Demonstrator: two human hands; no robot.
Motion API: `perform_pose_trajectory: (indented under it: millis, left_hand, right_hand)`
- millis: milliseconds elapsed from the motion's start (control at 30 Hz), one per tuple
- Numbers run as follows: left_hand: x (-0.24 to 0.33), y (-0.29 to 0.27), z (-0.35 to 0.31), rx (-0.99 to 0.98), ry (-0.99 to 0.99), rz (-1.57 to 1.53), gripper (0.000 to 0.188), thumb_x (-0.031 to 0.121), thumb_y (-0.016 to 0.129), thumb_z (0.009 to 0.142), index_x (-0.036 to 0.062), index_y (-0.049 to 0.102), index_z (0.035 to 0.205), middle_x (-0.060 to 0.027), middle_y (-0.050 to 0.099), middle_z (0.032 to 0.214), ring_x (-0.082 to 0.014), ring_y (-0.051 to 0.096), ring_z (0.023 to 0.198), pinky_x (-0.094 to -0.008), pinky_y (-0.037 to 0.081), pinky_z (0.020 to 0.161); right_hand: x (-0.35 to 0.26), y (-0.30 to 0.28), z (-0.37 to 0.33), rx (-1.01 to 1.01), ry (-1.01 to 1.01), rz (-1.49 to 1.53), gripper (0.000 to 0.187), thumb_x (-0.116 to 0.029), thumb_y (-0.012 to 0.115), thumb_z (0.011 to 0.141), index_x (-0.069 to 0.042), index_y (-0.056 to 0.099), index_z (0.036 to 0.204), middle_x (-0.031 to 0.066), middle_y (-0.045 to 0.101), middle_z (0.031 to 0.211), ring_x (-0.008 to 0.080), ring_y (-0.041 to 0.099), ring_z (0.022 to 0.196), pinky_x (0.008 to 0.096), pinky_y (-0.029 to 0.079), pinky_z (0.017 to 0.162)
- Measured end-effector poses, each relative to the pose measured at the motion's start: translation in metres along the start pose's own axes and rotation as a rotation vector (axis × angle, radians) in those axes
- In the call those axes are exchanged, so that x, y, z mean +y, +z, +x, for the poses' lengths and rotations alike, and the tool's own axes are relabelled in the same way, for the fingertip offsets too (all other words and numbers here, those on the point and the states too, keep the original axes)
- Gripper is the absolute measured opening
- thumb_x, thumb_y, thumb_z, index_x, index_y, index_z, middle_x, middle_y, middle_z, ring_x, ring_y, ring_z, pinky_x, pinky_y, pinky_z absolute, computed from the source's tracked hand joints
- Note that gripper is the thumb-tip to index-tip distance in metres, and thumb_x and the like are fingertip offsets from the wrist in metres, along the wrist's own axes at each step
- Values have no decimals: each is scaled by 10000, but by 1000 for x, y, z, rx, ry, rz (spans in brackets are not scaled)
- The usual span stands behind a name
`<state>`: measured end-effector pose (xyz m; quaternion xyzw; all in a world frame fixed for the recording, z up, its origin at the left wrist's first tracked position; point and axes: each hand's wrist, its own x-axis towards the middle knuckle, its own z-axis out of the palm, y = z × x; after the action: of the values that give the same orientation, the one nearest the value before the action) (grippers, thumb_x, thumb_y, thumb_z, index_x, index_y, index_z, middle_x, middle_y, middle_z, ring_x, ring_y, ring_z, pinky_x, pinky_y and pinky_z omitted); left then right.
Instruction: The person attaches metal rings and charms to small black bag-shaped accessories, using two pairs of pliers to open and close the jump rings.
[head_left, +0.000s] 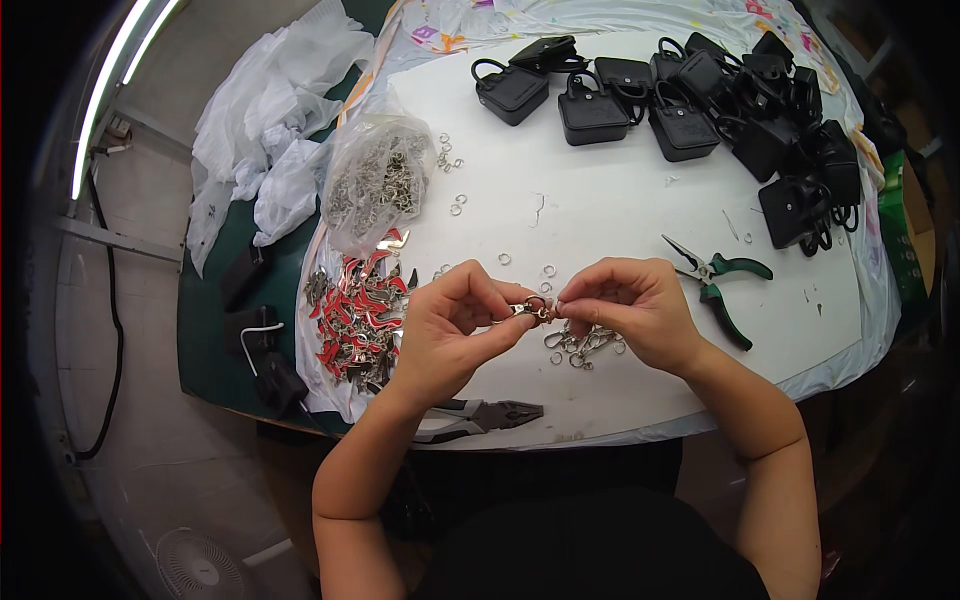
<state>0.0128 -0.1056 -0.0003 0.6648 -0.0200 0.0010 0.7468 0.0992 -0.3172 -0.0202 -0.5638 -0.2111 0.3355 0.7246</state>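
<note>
My left hand (450, 325) is closed, thumb and fingers pinching a small silver metal clasp (533, 310) with a ring at its end. Right beside it, my right hand (640, 310) has its thumb and forefinger pressed together at the ring end of the clasp. What exactly those fingertips grip is too small to tell. Just below the right fingers lies a cluster of silver clasps (578, 346) on the white board (620, 215). A few loose metal rings (504, 258) are scattered around the hands.
Green-handled needle-nose pliers (716, 268) lie open at right, grey pliers (490, 414) at the near edge. Red-and-silver charms (360, 325) are heaped left, below a clear bag of metal rings (375, 190). Several small black handbags (592, 112) fill the far right.
</note>
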Motion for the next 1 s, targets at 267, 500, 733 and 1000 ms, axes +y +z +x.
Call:
perform_pose_trajectory:
  millis: [267,500,733,1000]
  left_hand:
    - [4,6,9,51,-76,3,192,-46,713,868,11,530,846,-177,712,996,-154,695,924,-283,576,828]
    - [4,10,10,69,-43,52,189,-102,692,851,0,533,842,-222,714,987,-186,711,918,-319,584,835]
    - [6,7,11,53,-61,41,191,-106,690,850,0,531,840,-220,716,984,-194,713,918,-324,586,834]
    - [-12,-15,80,-20,-139,222,181,40,760,849,26,605,942,-136,721,1022,-157,685,950,-301,535,875]
  right_hand:
    - [-2,0,-1,-8,1,-12,99,-42,751,875,19,707,940,65,721,843,89,676,740,224,557,689]
    - [-1,3,-2,1,-70,-105,91,-25,744,874,23,692,931,63,719,844,91,684,743,222,558,681]
    - [2,2,-1,95,-125,-94,64,-13,718,888,31,686,921,71,715,871,95,683,768,231,558,697]
    - [-8,-15,5,335,-564,-539,70,5,744,841,16,692,887,80,700,877,146,672,759,249,540,694]
